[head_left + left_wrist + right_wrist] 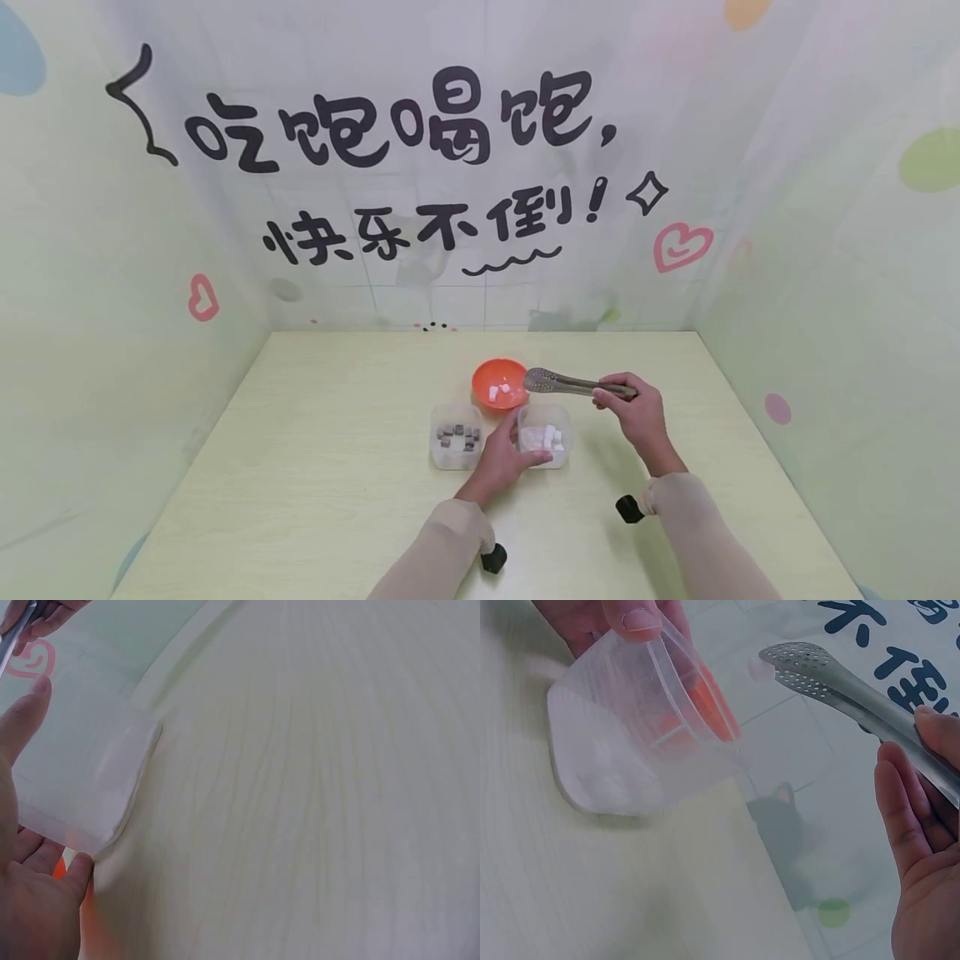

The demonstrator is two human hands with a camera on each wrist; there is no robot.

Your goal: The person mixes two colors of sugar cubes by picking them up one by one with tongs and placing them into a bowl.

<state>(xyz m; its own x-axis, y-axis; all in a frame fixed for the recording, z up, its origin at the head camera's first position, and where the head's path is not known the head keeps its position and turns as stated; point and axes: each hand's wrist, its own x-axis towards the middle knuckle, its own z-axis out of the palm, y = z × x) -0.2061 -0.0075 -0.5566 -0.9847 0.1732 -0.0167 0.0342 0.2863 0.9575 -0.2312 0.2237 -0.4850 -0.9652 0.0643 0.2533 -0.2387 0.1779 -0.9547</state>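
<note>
My left hand (501,460) grips the side of a clear plastic container (564,457), thumb over the near rim and fingers behind. White cubes (551,436) lie inside it. In the right wrist view the same container (604,754) appears from the side, with the left thumb on its rim. My right hand (641,418) holds metal tongs (558,382) with perforated tips, raised over the table and pointing left. Those tips are close together in the right wrist view, with no cube visible between them. Just left of them is an orange bowl (516,400) holding a few white pieces (498,390).
Left of my left hand stands a second clear container (438,457) with several dark cubes (459,431). All stand on a pale wooden table (315,467), with printed wall coverings (420,292) behind and at both sides.
</note>
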